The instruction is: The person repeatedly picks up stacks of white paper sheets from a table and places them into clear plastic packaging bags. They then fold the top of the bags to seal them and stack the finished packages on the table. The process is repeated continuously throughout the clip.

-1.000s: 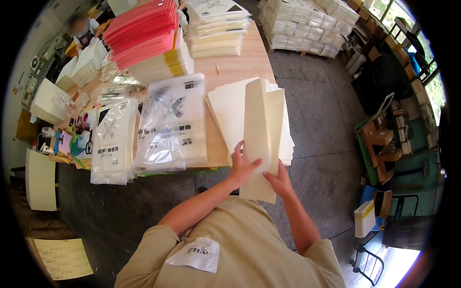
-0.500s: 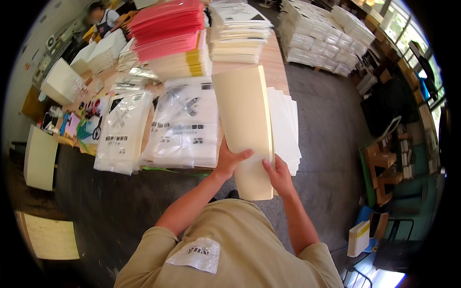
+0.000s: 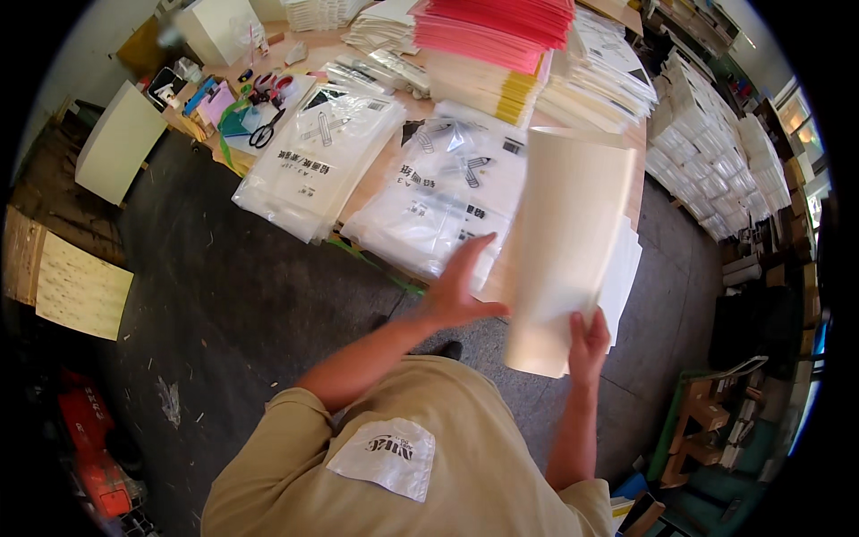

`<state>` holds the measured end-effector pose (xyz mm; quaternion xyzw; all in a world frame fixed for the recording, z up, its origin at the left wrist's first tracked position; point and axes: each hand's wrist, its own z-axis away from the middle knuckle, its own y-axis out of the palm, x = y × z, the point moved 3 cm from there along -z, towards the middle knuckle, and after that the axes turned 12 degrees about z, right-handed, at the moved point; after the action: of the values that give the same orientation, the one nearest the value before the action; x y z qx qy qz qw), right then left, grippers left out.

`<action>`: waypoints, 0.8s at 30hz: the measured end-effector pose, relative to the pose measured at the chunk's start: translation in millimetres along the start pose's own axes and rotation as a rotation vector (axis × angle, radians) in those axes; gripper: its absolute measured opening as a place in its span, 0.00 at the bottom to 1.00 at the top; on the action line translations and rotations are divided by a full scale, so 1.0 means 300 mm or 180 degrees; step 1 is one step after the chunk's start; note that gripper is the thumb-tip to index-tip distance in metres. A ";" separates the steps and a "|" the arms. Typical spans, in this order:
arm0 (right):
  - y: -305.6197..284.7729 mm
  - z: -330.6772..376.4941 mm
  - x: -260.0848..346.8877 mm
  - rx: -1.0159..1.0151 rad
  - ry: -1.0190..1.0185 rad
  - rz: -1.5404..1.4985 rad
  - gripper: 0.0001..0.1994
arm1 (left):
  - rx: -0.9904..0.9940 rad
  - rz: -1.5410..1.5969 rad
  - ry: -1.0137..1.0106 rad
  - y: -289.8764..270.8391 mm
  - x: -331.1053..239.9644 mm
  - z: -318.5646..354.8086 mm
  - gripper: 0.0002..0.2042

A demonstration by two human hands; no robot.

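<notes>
A curved sheaf of cream paper (image 3: pixel 568 242) is pinched by the right hand (image 3: pixel 589 345), at two o'clock from the spread left hand (image 3: pixel 458 291); at twelve o'clock, white sheets (image 3: pixel 497 183) are enclosed in a clear plastic bag (image 3: pixel 420 237) on the wooden worktop (image 3: pixel 374 177).

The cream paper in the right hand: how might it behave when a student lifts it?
The cream paper probably flexes easily, since its broad face bows. It is likely fairly light, with the right hand gripping it low on one side.
</notes>
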<state>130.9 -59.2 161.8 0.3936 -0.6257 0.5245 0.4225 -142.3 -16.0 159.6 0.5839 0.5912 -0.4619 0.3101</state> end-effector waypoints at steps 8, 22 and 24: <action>0.040 0.249 0.064 -0.0359 -0.0787 0.1894 0.11 | 0.1345 -0.3868 0.1495 -0.589 0.292 0.002 0.18; 0.637 0.656 0.021 -0.0678 -0.0425 0.3636 0.16 | 0.1829 -0.1707 0.0632 -0.429 0.157 -0.366 0.08; 0.692 0.651 0.010 -0.0807 -0.0258 0.3782 0.16 | 0.2013 -0.1906 0.0778 -0.400 0.158 -0.338 0.08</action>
<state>-87.0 -223.3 79.3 -0.0566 -0.8115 0.5765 0.0769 -248.0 108.2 177.5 0.5035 0.5961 -0.6169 -0.1029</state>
